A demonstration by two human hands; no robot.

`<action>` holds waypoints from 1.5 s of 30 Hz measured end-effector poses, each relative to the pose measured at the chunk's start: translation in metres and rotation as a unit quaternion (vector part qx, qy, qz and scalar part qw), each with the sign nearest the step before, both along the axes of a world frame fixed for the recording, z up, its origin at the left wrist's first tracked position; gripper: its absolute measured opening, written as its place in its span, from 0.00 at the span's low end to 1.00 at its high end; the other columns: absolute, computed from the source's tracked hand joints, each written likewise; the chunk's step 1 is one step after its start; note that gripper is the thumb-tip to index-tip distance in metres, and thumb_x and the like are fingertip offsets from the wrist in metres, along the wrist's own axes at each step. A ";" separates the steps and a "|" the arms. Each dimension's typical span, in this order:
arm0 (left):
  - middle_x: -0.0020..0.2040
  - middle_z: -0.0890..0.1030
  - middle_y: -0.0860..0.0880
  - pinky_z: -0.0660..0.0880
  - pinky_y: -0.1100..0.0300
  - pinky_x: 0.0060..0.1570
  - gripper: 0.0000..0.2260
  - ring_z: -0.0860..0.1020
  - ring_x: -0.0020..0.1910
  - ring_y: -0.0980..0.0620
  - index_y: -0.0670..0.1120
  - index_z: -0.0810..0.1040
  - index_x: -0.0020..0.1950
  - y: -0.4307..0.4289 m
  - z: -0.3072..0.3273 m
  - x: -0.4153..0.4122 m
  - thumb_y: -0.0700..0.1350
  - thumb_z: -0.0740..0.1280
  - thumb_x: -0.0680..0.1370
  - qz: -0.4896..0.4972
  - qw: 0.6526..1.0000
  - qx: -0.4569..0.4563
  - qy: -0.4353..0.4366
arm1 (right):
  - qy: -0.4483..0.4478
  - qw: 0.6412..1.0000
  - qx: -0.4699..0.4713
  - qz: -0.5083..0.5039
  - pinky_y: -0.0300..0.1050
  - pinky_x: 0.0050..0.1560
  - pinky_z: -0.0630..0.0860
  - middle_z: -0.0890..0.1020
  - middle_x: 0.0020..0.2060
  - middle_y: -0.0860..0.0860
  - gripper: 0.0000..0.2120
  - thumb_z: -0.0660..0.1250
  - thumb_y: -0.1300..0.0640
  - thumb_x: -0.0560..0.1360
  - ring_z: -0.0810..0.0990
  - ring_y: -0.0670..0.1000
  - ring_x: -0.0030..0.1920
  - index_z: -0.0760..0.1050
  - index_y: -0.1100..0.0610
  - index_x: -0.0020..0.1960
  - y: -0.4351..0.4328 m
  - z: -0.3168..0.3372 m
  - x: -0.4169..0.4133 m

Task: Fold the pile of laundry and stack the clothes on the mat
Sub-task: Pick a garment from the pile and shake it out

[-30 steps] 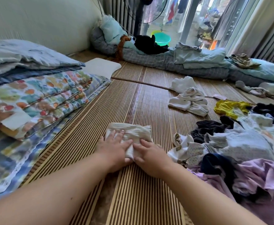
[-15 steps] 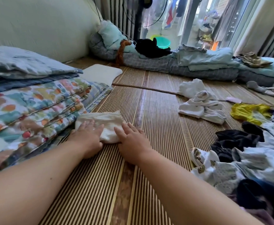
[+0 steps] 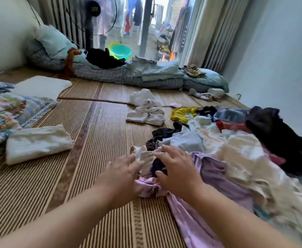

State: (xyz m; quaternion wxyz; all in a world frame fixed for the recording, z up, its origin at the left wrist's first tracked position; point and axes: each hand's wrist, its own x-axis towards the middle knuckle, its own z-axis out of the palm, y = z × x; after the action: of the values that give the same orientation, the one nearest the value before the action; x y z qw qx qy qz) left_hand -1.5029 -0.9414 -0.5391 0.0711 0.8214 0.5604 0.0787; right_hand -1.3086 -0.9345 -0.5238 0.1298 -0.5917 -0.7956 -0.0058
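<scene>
A folded cream cloth (image 3: 37, 143) lies on the striped bamboo mat (image 3: 100, 126) at the left, beside the bedding stack. The unfolded laundry pile (image 3: 232, 151) spreads over the right side, with lilac, white, black and red garments. Both my hands are at the pile's near left edge. My left hand (image 3: 123, 173) has its fingers spread and touches a small pale patterned garment (image 3: 144, 155). My right hand (image 3: 177, 170) hovers with fingers spread over a dark garment and the lilac cloth (image 3: 216, 178). Neither hand grips anything.
A stack of folded floral quilts (image 3: 5, 113) and a white pillow (image 3: 41, 86) sit at the left. Crumpled white clothes (image 3: 146, 110) and a yellow garment (image 3: 182, 113) lie further out. Bedding rolls (image 3: 128, 74), a fan and a glass door line the far side.
Both hands have let go of the folded cream cloth, left by the quilts, and have moved right to the edge of the laundry pile. The view has swung right.
</scene>
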 end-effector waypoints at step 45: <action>0.35 0.77 0.53 0.66 0.70 0.28 0.08 0.72 0.32 0.58 0.46 0.79 0.44 -0.079 0.269 -0.056 0.45 0.63 0.81 0.088 0.914 0.180 -0.353 | 0.285 0.955 0.022 0.079 0.41 0.50 0.73 0.82 0.48 0.51 0.14 0.71 0.60 0.74 0.79 0.49 0.48 0.78 0.52 0.59 -0.068 0.238 0.000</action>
State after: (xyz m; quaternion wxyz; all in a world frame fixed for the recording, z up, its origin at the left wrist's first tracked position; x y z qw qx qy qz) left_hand -1.5587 -1.0202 -0.2699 0.1078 0.6860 0.5455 0.4693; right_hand -1.3082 -1.0028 -0.2861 0.3641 -0.5013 -0.7692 0.1563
